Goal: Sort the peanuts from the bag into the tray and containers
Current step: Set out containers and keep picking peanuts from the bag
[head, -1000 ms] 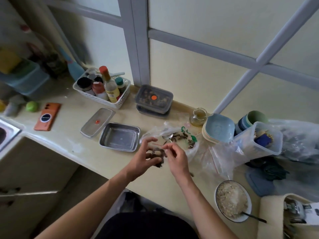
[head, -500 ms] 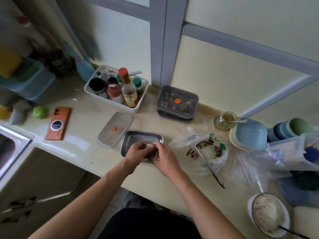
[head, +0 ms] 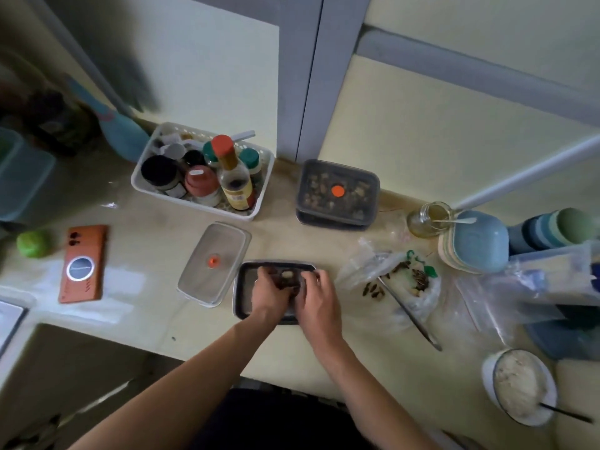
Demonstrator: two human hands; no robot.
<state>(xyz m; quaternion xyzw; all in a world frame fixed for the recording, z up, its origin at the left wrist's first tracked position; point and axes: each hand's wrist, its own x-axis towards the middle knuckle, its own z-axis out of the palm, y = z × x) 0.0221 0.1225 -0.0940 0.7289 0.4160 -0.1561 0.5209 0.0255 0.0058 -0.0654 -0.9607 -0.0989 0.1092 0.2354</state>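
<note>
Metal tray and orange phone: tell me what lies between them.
Head view: a metal lid with an orange knob lies between metal tray and orange phone.

One head-worn wide-angle view looks steeply down and forward from close above the desk (head: 156, 323) toward the wall behind
</note>
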